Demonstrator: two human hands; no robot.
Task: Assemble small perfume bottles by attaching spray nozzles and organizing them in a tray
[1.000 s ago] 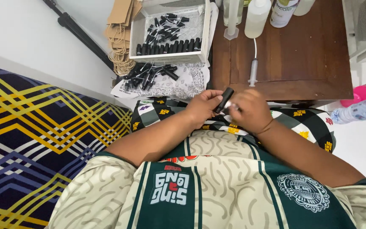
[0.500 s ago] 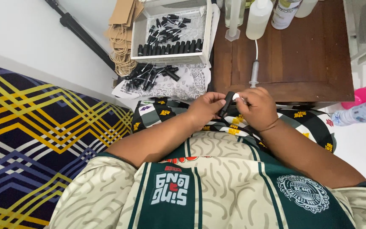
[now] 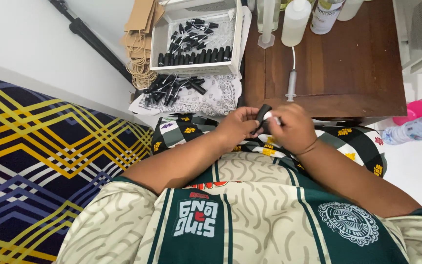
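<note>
Head view, looking down over the person's chest and lap. Both hands meet just in front of the dark wooden bench, above the lap.

Left hand: fingers curled, pinching a small black tube-shaped vial that stands tilted, upper end leaning toward the bench. Right hand: fingers closed around the same spot, thumb and fingertips pressed on a small white piece at the vial's side; what the white piece is cannot be told. The two hands touch each other at the vial.

On the bench, just beyond the hands: a plastic syringe with a thin white tube running up to a translucent squeeze bottle. A clear measuring cylinder stands left of the bottle; a white printed bottle stands right of it.

Left of the bench: white open box holding more black vials, some lined in a row along its near wall, others loose. In front of it, a heap of black vials lies on a patterned white cloth. Brown paper bags lean beside the box.

Far left: bedding in navy with yellow crossing stripes. Far right, on the floor: a pink object and a clear plastic bottle.
</note>
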